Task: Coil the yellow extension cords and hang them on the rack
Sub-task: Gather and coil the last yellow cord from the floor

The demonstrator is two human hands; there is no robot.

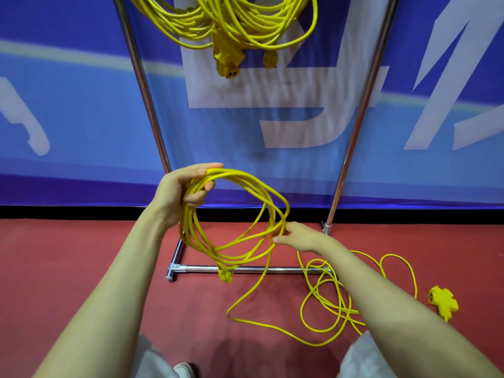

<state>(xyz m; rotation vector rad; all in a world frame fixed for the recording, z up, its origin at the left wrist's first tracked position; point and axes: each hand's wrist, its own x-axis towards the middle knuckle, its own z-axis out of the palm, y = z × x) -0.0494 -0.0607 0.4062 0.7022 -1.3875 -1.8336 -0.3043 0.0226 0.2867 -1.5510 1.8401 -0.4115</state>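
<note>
The left hand [188, 186] is up high, near the left pole of the shiny silver metal rack [148, 105]. Its fingers and thumb curl round the top of a round bunch of loops made from the long yellow extension cord [234, 214]. The loops hang down from that hand. A small yellow plug [225, 275] dangles at the bottom, in front of the rack's low bar.

The right hand [297, 237] is lower, at the right side of the loops. It is nearly closed, and its thumb and fingers pinch the same cord there. From this hand the cord drops to the dark red floor [81, 255]. It bends and runs right into a messy pile of loose loops [327, 304] by the rack's right foot. The far end is a fat yellow socket block [443, 302] lying on the floor, to the right of the pile.

The rack holds things too. At the top, more coiled yellow cords [226, 36] hang between its two poles, with their ends dangling down. The picture edge cuts off where they hook on. Behind the rack is a blue wall banner [68, 118] with big white shapes. At the bottom edge is the tip of a white shoe [183, 370].
</note>
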